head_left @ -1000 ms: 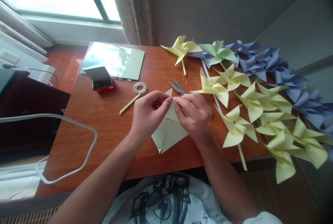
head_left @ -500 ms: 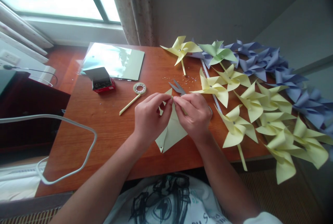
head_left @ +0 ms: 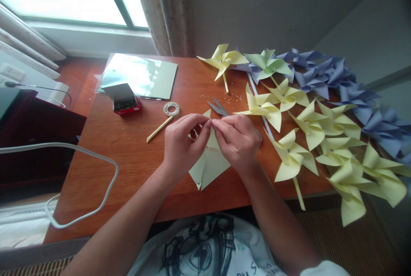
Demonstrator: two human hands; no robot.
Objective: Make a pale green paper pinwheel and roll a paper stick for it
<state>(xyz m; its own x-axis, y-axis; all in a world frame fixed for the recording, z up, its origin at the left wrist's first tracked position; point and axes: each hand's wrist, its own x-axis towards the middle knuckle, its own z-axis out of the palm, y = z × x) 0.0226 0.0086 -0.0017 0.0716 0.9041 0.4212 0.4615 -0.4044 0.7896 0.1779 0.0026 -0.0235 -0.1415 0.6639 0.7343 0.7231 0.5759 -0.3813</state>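
Observation:
A pale yellow cut paper sheet [head_left: 208, 167] lies at the middle of the wooden table [head_left: 135, 156]. My left hand [head_left: 184, 143] and my right hand [head_left: 236, 141] meet above it, fingertips pinching the paper's folded-in flaps together at about the same spot. What sits between the fingertips is too small to make out. Grey scissors [head_left: 218, 108] lie just behind my hands.
Many finished yellow pinwheels [head_left: 308, 128], a green one [head_left: 268, 64] and purple ones [head_left: 324, 75] cover the table's right side. A yellow stick [head_left: 159, 128], tape ring [head_left: 171, 108], small red box [head_left: 123, 98] and glossy sheet [head_left: 138, 75] lie left. A white cable [head_left: 80, 182] loops over the left edge.
My hands stayed together over the sheet; my left fingers shifted slightly and the paper's lower corner turned a little. Nothing else moved.

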